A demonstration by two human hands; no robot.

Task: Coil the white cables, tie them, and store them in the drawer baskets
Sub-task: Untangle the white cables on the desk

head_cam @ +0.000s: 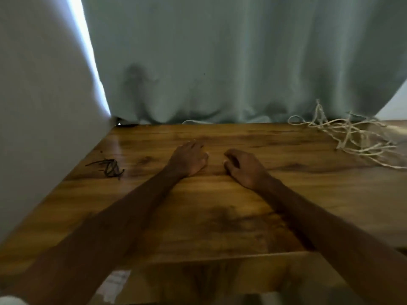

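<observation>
A loose tangle of white cables (350,137) lies at the far right of the wooden table (220,216), up against the curtain. My left hand (189,159) rests palm down on the table's middle with its fingers relaxed and nothing in it. My right hand (244,168) rests just beside it, fingers loosely curled, also holding nothing. Both hands are well left of the cables and apart from them. A small bundle of dark ties (110,167) lies on the table to the left of my left hand.
A grey-green curtain (220,62) hangs along the table's back edge. A pale wall (44,106) borders the left side. The table's front edge (220,257) runs below my forearms, with a lower wooden surface and a white paper (116,282) beneath it.
</observation>
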